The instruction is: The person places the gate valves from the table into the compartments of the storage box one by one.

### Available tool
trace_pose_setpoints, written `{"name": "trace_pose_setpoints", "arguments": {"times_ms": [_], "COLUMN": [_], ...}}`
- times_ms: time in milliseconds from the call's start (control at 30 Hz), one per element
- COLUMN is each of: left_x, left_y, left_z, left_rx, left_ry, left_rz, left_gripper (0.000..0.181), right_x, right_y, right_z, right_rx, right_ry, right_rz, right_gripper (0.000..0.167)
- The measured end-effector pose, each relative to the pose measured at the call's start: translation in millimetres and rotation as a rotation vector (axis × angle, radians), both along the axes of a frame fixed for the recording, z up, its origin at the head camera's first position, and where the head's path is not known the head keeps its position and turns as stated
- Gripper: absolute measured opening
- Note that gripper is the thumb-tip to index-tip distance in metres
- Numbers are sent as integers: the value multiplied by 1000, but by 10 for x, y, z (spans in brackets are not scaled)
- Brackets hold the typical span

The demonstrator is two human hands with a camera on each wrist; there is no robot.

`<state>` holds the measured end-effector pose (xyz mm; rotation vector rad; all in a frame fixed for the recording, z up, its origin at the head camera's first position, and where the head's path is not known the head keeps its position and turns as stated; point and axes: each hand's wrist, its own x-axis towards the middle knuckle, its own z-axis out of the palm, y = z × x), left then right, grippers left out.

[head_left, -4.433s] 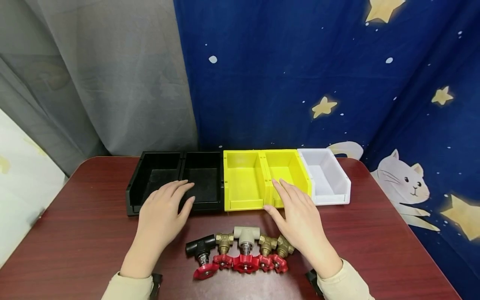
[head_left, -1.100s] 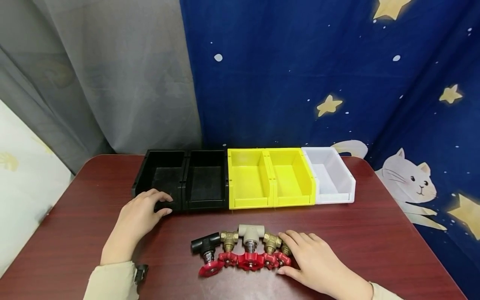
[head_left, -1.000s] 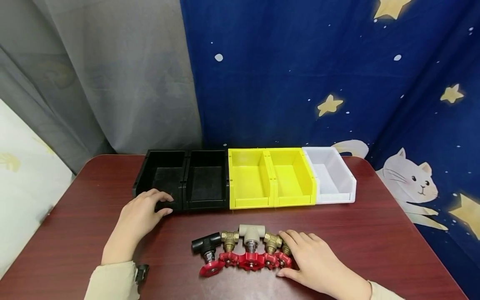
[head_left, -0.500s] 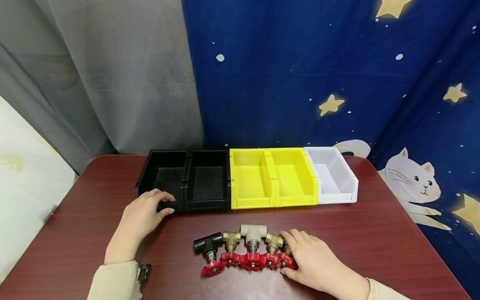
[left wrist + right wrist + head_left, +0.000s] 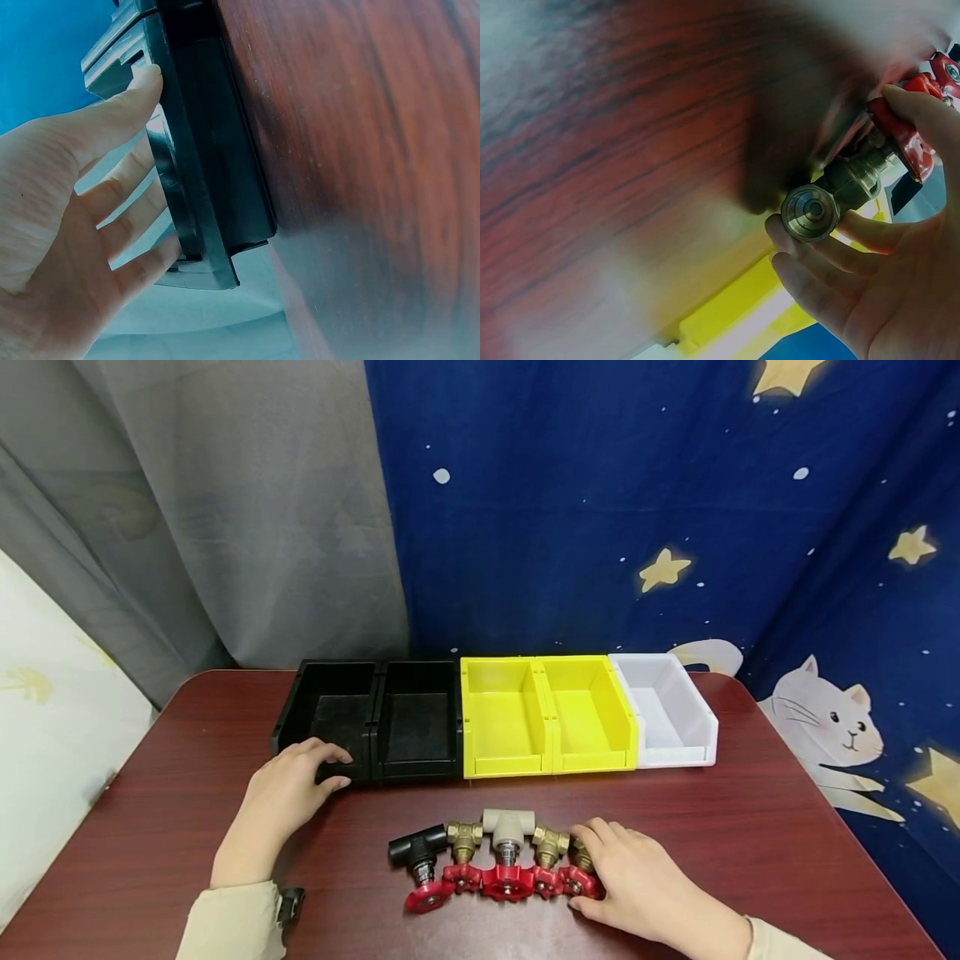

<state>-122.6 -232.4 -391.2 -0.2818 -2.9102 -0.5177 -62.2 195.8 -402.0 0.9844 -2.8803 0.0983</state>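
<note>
Several valves with red handwheels stand in a row in the head view. My right hand [image 5: 637,881] grips the rightmost brass valve [image 5: 582,856], partly hiding it. In the right wrist view the thumb lies on that valve's red handwheel [image 5: 904,139] and the fingers are at its brass body [image 5: 851,180]. To its left are another brass valve [image 5: 551,843], a grey tee valve [image 5: 508,827], a third brass valve [image 5: 464,837] and a black tee valve [image 5: 417,846]. My left hand [image 5: 288,789] rests loosely on the front rim of the leftmost black bin [image 5: 199,150].
Behind the valves, bins stand side by side: a second black bin [image 5: 417,768], two yellow bins [image 5: 507,766] [image 5: 596,762] and a white bin [image 5: 678,756]. They sit near the back of the reddish-brown table [image 5: 352,893]. Grey and blue curtains [image 5: 525,510] hang behind.
From hovering over the bins and valves, my left hand came to the leftmost black bin and my right hand to the rightmost brass valve. That valve has just shifted slightly right.
</note>
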Motion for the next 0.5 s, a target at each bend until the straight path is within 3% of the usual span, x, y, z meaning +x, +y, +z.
{"name": "trace_pose_setpoints", "arguments": {"times_ms": [500], "left_x": [3], "left_y": [4], "left_z": [15], "left_rx": [-1], "left_ry": [-6], "left_rz": [-7], "left_gripper": [24], "right_x": [-55], "right_y": [213], "right_z": [74], "right_rx": [3], "right_ry": [87], "right_rz": [16], "right_gripper": [72]}}
